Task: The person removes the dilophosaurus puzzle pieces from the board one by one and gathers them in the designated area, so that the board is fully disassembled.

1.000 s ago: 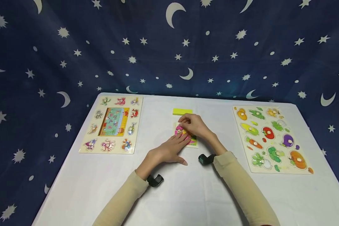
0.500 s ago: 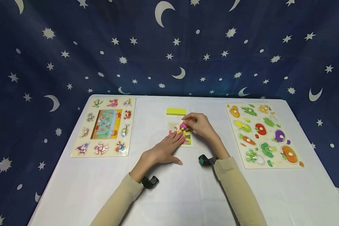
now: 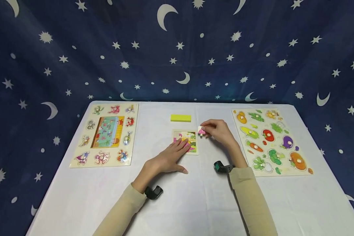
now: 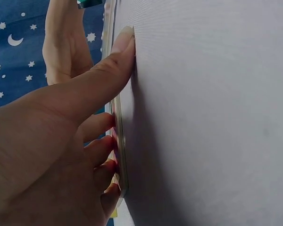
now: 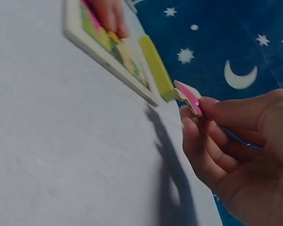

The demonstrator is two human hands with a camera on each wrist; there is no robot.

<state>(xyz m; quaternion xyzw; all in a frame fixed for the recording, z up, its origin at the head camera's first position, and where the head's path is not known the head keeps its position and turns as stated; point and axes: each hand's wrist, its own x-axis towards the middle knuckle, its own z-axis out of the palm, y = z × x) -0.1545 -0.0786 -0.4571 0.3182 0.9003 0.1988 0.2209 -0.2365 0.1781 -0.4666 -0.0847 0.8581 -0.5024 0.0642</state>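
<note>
A small square jigsaw puzzle in a pale frame lies flat in the middle of the table, its picture pink, yellow and green. My left hand rests on it with fairly straight fingers, thumb out to the side against the white cloth. Just right of the frame, my right hand pinches a pink and white jigsaw piece between thumb and fingertips. In the right wrist view the piece is held above the table, apart from the puzzle. Left fingers hide part of the picture.
Behind the puzzle lies a yellow block. A sea-animal peg board is at left, and a vegetable peg board at right. A starry blue curtain hangs behind the white table.
My right hand has lifted the jigsaw piece from the upper part of the puzzle and moved it right, beyond the frame. My left hand stays on the puzzle. The head view has shifted slightly.
</note>
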